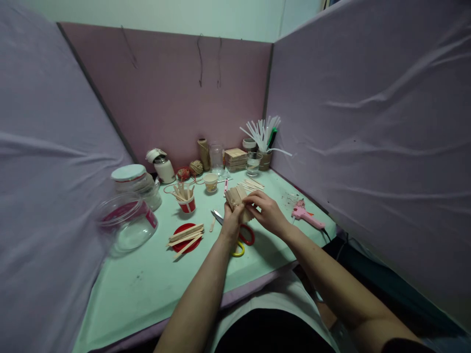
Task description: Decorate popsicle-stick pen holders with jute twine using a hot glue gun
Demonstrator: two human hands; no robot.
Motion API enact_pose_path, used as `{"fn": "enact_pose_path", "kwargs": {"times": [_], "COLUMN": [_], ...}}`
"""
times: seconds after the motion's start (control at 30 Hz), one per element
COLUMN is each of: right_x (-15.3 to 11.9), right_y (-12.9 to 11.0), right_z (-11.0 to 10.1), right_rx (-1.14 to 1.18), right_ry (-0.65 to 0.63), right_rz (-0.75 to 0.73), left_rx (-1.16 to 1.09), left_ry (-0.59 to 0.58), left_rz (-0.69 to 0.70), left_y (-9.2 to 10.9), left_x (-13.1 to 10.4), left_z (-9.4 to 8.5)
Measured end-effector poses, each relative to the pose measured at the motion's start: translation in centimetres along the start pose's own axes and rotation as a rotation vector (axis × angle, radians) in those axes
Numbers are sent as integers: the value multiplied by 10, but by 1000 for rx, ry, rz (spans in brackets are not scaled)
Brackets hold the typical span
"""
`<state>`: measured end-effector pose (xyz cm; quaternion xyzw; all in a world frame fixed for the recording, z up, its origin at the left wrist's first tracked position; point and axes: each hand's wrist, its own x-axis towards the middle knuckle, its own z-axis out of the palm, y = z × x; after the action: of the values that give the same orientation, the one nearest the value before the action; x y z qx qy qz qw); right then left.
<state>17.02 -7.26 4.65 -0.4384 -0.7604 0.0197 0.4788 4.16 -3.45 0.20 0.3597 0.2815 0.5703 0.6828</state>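
A small panel of glued wooden craft sticks [237, 198] is held above the middle of a pale green worktop [147, 279]. The left hand [231, 221] is closed around its lower edge, and the right hand [267, 211] is curled over its upper right side, fingertips pressed to the wood. Red- and yellow-handled scissors [241, 238] are seen directly beneath the hands. Loose sticks are piled on a red lid [186, 238] to the left, and a pink glue gun [307, 215] is laid to the right.
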Motion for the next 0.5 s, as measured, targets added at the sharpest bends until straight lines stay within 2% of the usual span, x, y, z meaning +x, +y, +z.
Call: {"fn": "enact_pose_path", "kwargs": {"times": [0.27,0.37,0.5], "right_x": [-5,-11,-25], "right_y": [-4,-3,-1], "right_z": [2,6,18], "right_rx": [71,93,95], "right_ry": [45,135,337], "right_rz": [65,122,215], "left_rx": [42,35,-13], "left_ry": [17,38,66], "left_rz": [16,3,-35], "left_y": [-5,-5,-1], "left_x": [4,4,3], "left_z": [-6,-6,-2]}}
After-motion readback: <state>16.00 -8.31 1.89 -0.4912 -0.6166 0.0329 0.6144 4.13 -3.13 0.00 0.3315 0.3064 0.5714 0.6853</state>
